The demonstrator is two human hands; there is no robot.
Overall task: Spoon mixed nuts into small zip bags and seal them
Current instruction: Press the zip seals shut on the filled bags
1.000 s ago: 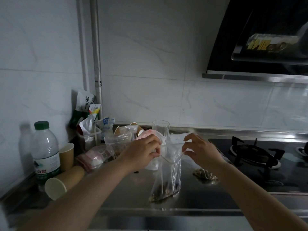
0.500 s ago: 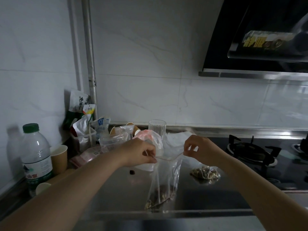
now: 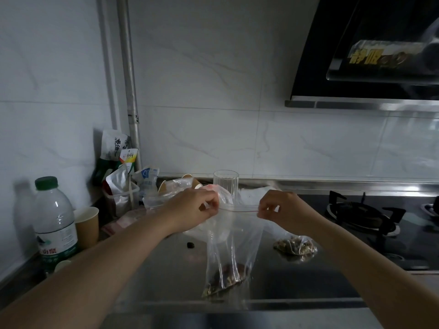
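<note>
A clear zip bag (image 3: 234, 243) hangs upright over the steel counter, with a small heap of mixed nuts (image 3: 225, 279) in its bottom. My left hand (image 3: 197, 210) pinches the left end of its red zip strip. At the strip's right end my right hand (image 3: 282, 207) pinches too, so the top is pulled into a straight line between them. A second small bag of nuts (image 3: 295, 245) lies on the counter to the right, partly under my right forearm. One loose nut (image 3: 190, 245) lies on the counter left of the hanging bag.
A drinking glass (image 3: 225, 186) stands behind the bag, with plastic bags and snack packets (image 3: 123, 176) in the back left corner. A water bottle (image 3: 55, 224) and paper cups (image 3: 86, 224) stand at the left. The gas hob (image 3: 363, 214) is at the right; the counter edge (image 3: 237, 305) is near.
My hands have drawn apart and stretched the bag's top flat, from a gaping mouth to a straight line. The view has shifted slightly.
</note>
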